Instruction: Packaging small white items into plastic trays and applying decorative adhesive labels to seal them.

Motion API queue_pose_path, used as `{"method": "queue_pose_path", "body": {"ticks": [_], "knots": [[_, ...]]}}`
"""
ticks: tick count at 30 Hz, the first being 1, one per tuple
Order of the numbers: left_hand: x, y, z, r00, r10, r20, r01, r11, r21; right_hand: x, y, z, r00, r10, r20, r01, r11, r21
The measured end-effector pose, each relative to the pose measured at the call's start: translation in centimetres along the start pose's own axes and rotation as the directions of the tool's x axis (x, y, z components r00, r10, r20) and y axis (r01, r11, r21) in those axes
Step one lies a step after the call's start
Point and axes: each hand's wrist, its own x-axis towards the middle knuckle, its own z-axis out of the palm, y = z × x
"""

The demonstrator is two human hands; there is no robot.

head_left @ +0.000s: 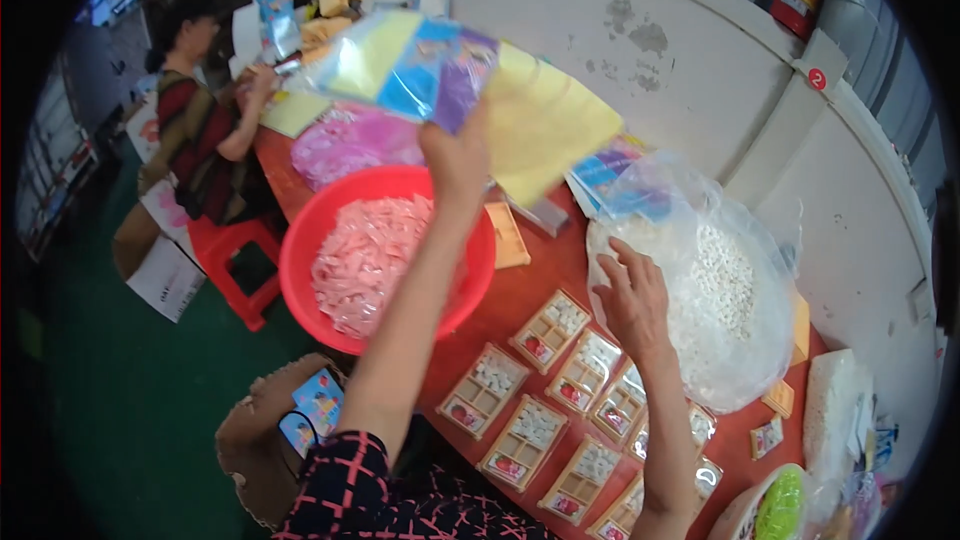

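Observation:
My left hand (458, 165) is raised above the red basin, gripping blurred, glossy printed sheets (440, 65) in blue, purple and yellow, seemingly in clear plastic. A plain yellow part (550, 125) of the bundle spreads to the right of the hand. Held over the table, my right hand (635, 295) has its fingers apart and nothing in them. Just right of it lies a large clear plastic bag (690, 340) of small white pieces. Below and left of that hand are several shallow divided trays (525, 440), each with white pieces and a small red-printed picture in its compartments.
A red basin (300, 285) holds many small pink packets (365, 260). Behind it lies a pink plastic bag (350, 145). At far left another person (205, 130) works at the table near a red stool (235, 250). A white wall (700, 60) bounds the table's far side.

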Motion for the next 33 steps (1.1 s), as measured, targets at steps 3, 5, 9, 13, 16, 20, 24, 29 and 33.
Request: {"method": "queue_pose_path", "body": {"ticks": [3,5,9,13,16,20,24,29,33], "knots": [[7.3,4.7,-1.7,0.903,0.344,0.258,-0.384,0.915,0.124,0.6,-0.6,-3.9,0.991,0.107,-0.081,-0.099,0.990,0.098],[11.9,7.1,-3.3,0.722,0.420,0.550,-0.616,0.752,0.234,1.6,-1.5,-6.8,0.970,0.192,-0.148,-0.165,0.970,0.179],[11.1,14.0,-2.0,0.418,-0.051,0.907,-0.821,0.405,0.402,7.4,-4.7,-10.6,0.918,0.001,-0.397,0.098,0.968,0.231],[7.5,14.3,-0.2,0.222,-0.313,0.924,-0.866,0.371,0.334,11.8,-5.5,-9.0,0.923,-0.119,-0.367,0.226,0.938,0.263],[5.2,12.4,-0.3,0.138,-0.435,0.890,-0.847,0.414,0.333,12.6,-4.4,-5.4,0.984,0.005,-0.176,0.065,0.918,0.391],[4.0,10.3,-2.5,0.133,-0.340,0.931,-0.641,0.687,0.342,11.7,-3.4,-1.7,0.983,0.182,0.000,-0.134,0.726,0.674],[2.7,7.6,-4.7,0.359,-0.120,0.926,-0.414,0.868,0.273,11.1,-3.8,-0.7,0.972,0.217,0.094,-0.194,0.503,0.842],[1.6,6.5,-5.0,0.437,-0.221,0.872,-0.223,0.912,0.343,9.7,-3.4,0.7,0.951,0.290,0.111,-0.242,0.467,0.851],[1.3,5.8,-4.5,0.415,-0.228,0.881,-0.244,0.905,0.349,9.1,-3.0,1.1,0.913,0.358,0.199,-0.343,0.403,0.849]]}}
